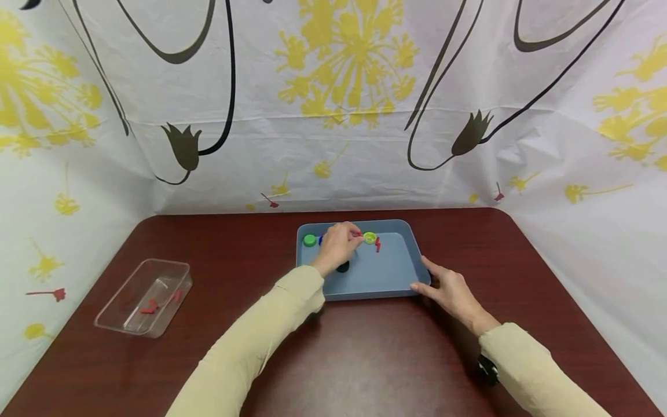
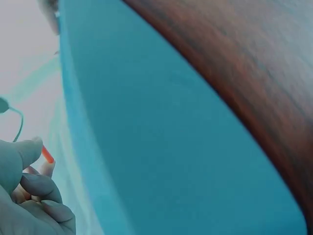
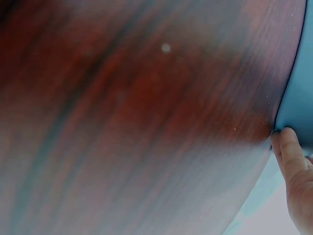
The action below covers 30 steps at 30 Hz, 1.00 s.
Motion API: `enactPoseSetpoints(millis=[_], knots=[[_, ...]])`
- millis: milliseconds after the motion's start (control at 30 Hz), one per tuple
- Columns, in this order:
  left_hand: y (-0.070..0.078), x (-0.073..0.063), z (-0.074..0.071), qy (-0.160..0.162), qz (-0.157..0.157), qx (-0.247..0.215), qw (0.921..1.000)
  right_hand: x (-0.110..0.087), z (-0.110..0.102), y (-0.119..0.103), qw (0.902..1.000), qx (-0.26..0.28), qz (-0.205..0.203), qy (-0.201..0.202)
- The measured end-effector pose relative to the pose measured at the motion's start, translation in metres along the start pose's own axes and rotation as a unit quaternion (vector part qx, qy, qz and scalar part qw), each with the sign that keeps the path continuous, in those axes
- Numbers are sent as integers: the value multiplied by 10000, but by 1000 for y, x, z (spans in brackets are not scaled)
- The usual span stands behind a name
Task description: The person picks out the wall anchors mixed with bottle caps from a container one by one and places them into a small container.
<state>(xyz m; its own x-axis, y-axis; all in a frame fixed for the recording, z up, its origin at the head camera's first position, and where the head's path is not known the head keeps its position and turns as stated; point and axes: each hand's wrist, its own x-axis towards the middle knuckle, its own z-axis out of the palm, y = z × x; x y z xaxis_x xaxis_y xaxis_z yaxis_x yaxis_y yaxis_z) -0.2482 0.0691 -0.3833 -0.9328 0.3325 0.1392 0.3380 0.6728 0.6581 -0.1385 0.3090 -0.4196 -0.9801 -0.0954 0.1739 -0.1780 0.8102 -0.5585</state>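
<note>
Across the dark table (image 1: 234, 255), the left hand (image 1: 337, 246) pinches a red piece (image 2: 47, 154) that could fall should that pinch loosen, while the spread right hand (image 1: 454, 292) steadies the tray (image 1: 388, 272) at four o'clock.

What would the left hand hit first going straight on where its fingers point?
Likely the yellow disc, just beyond the red stick the left hand pinches. Height over the tray is unclear in the head view, so it might pass above.

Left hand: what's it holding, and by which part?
The left hand pinches a red piece between thumb and a fingertip, apparently by its ends.
</note>
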Motion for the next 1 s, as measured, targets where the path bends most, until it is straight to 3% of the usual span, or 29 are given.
enactPoseSetpoints(millis=[267,633,1000], knots=[[-18,-12,-33,115,-228,-307,9992,0,0,1,10000,4,-44,11],[-55,-36,-85,802,-525,-325,9949,0,1,1,10000,32,-57,2],[-100,-71,-137,1288,-945,91,9871,-1,0,1,9998,8,-176,82]])
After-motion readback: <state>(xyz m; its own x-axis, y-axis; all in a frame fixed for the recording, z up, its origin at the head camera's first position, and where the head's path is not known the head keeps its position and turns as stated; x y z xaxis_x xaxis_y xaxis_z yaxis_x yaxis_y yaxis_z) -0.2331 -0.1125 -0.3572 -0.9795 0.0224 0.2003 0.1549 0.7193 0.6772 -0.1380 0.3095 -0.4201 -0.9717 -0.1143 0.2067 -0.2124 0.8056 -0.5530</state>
